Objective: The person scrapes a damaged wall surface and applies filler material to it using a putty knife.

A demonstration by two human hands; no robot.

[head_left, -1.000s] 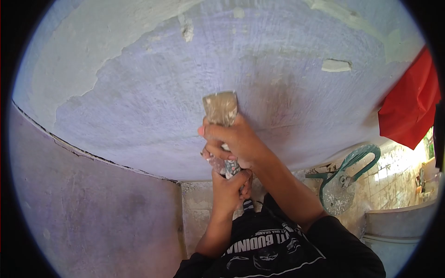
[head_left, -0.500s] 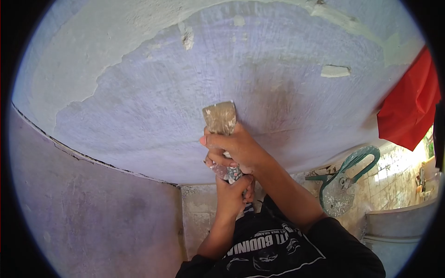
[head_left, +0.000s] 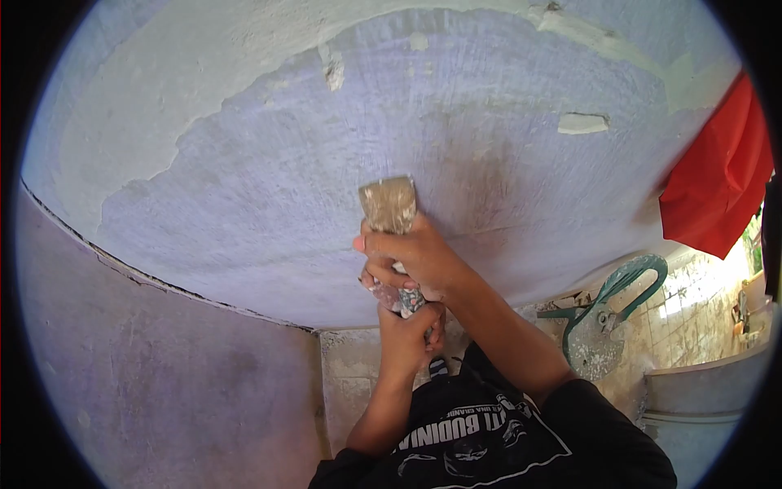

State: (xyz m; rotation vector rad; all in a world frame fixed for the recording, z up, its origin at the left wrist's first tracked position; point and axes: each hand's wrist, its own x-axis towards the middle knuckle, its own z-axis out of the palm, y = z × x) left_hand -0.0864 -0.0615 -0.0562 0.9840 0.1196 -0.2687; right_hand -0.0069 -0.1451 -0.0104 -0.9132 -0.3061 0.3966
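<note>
A scraper with a broad, plaster-smeared blade points up against the bluish wall. My right hand is wrapped around it just below the blade, with the thumb along the left side. Lower down, my left hand is closed around the speckled lower part of the handle. Most of the handle is hidden by my fingers. The wall above the blade has streaks, a darker stain, and a pale layer with a ragged edge.
A red cloth hangs at the right. Below it a green-framed, paint-spattered chair stands on the tiled floor. A rounded grey container is at lower right. Another wall meets the main wall at a cracked corner on the left.
The view has shifted very slightly, with the red cloth and wall marks a little further left at the right side. Both hands keep the same grip on the scraper.
</note>
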